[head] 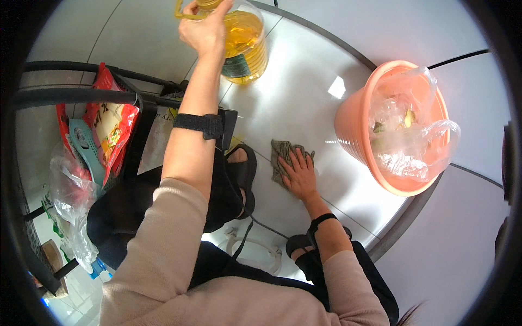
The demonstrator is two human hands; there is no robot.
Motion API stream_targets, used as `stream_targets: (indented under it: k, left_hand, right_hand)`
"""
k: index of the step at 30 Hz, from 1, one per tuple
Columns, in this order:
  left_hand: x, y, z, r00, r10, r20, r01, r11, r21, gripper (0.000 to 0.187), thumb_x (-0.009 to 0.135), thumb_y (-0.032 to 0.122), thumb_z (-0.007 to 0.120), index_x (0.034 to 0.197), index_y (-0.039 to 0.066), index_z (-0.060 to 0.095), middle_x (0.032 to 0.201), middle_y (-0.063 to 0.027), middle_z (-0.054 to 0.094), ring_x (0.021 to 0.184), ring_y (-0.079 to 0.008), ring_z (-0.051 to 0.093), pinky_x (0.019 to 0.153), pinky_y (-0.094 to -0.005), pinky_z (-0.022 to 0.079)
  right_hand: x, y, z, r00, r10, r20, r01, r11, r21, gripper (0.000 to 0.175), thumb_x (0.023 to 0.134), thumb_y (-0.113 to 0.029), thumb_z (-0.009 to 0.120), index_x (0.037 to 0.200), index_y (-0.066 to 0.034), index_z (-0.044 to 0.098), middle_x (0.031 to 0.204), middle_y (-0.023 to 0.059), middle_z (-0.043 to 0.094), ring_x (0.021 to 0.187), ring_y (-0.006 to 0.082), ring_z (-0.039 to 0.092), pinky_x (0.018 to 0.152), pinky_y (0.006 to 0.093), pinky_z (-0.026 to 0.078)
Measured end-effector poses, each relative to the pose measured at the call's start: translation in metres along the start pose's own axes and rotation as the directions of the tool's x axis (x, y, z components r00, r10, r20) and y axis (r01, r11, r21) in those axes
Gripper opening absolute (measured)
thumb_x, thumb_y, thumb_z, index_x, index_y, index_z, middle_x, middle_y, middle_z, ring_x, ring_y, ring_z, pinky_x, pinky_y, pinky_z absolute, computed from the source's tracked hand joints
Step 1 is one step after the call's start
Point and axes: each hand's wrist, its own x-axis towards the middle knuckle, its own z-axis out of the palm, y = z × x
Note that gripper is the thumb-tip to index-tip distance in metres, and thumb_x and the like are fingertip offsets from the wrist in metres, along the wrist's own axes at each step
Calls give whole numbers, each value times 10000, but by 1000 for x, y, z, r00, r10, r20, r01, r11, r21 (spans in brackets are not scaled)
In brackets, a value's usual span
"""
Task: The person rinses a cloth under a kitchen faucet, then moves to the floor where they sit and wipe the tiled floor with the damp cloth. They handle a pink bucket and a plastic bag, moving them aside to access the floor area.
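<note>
My left hand [204, 32] grips a large clear plastic jug of yellow oil [246, 45] near its neck, at the top of the view. A yellow handle juts out beside my fingers, and the jug bears a dark green label. Whether its base touches the floor I cannot tell. Lower and to the right, my right hand [299, 175] lies flat with its fingers spread, pressing a grey-green cloth [279, 159] onto the white tiled floor [293, 106].
To the right stands a pink plastic bin [369, 155] lined with a clear bag [401, 159] holding scraps. On the left, a black rack [77, 95] carries red food packets [114, 134] and a teal perforated plastic item [87, 148]. My sandalled foot [242, 175] is near the cloth.
</note>
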Motion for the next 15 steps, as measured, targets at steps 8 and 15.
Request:
stream_targets:
  k: [8, 15]
  left_hand:
    - [-25, 15, 43, 958, -10, 285, 109, 937, -332, 378, 688, 131, 787, 1003, 4, 620, 982, -122, 655, 888, -200, 620, 838, -349, 502]
    - [-57, 17, 74, 924, 128, 361, 51, 893, -448, 413, 733, 115, 744, 1097, -15, 598, 1034, -143, 655, 941, -227, 628, 833, -356, 493]
  right_hand:
    - [0, -3, -1, 1000, 25, 12, -25, 999, 21, 595, 873, -324, 582, 1429, -245, 384, 1482, 132, 319, 1420, 324, 181, 1133, 513, 151]
    - [107, -21, -10, 975, 189, -119, -185, 982, 47, 582, 891, -267, 575, 1434, -199, 375, 1489, 174, 292, 1417, 357, 177, 1129, 552, 120]
